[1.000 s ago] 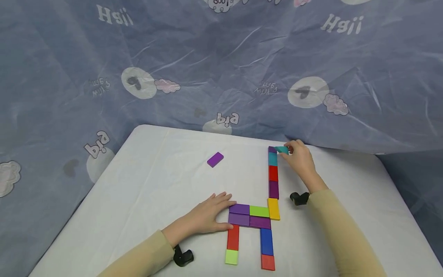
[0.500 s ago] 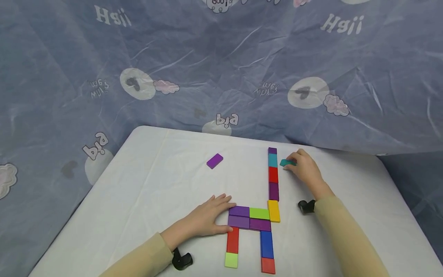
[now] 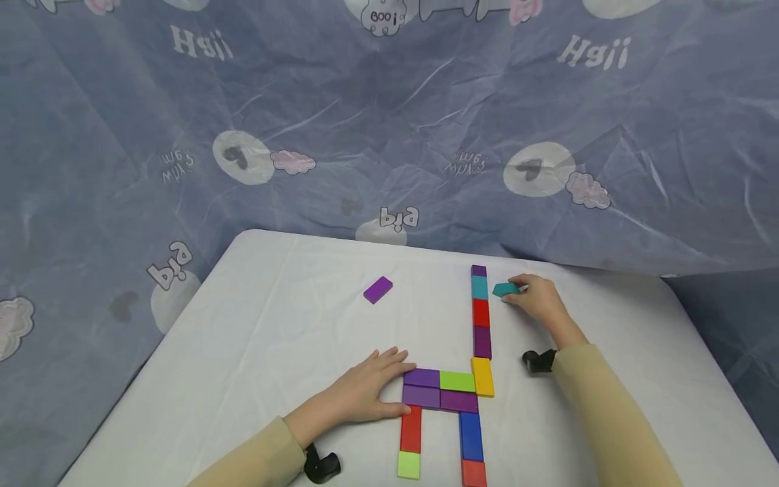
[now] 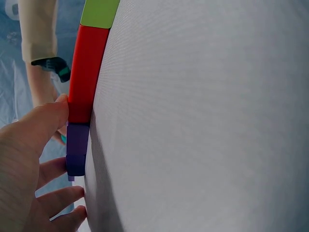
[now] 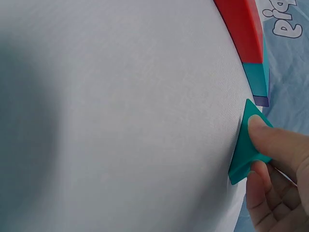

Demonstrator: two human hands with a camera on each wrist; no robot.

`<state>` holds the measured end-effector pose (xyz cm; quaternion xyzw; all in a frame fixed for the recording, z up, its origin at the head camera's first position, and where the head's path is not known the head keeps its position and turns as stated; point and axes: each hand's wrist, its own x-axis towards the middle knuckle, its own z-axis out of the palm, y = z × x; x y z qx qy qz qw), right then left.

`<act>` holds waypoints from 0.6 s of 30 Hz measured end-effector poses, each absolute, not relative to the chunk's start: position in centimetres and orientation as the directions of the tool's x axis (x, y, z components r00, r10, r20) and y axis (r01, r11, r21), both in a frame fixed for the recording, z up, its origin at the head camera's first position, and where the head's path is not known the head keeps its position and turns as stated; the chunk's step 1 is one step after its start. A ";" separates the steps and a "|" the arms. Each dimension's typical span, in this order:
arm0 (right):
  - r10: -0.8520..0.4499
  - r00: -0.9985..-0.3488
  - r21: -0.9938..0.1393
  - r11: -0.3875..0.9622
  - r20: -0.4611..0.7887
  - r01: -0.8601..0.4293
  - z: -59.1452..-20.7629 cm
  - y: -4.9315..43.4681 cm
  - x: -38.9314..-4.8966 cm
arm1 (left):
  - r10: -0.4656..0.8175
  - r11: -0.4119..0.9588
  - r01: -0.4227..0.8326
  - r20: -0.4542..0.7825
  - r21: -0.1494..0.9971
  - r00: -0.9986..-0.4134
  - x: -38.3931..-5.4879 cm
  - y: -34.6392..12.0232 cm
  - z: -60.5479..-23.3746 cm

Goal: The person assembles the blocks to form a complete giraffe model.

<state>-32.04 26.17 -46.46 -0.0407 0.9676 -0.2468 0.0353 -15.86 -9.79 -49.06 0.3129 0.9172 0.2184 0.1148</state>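
My right hand [image 3: 541, 303] pinches a teal triangular block [image 5: 248, 145] between thumb and fingers, just right of the top of a column of tiles. That column runs from a small purple piece [image 3: 479, 270] through teal [image 3: 479, 287], red [image 3: 481, 312] and dark purple [image 3: 482, 342] tiles down to a yellow tile [image 3: 483, 377]. My left hand [image 3: 365, 390] lies with spread fingers at the left end of two stacked rows of purple tiles [image 3: 421, 396]. Its thumb touches the top of a red tile [image 4: 87, 72], and its index fingertip is at the upper purple tile [image 3: 422, 377].
A loose purple tile [image 3: 378, 289] lies left of the column. A lime tile [image 3: 457, 381] sits in the upper row. Below hang a blue tile [image 3: 471, 437], an orange-red tile [image 3: 473, 473] and another lime tile [image 3: 409, 465]. The white table [image 3: 292, 304] backs onto a printed blue-grey curtain [image 3: 389, 115].
My right hand has drawn the teal triangular block away from the column's top, rightward and nearer to me. My left hand keeps its place. The head view has tilted up slightly.
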 end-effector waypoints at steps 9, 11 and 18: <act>-0.067 -0.996 -0.492 0.870 -0.060 -0.029 -47.0 26.4 -32.5 | 0.632 0.702 0.541 -0.055 0.464 -0.773 -15.9 -9.7 -49.4; -0.077 -0.995 -0.485 0.874 -0.064 -0.036 -46.9 26.5 -32.7 | 0.631 0.700 0.541 -0.050 0.466 -0.774 -15.9 -9.7 -49.4; -0.077 -0.994 -0.468 0.883 -0.084 -0.029 -46.5 26.7 -33.0 | 0.632 0.695 0.542 -0.040 0.472 -0.774 -15.7 -9.6 -49.3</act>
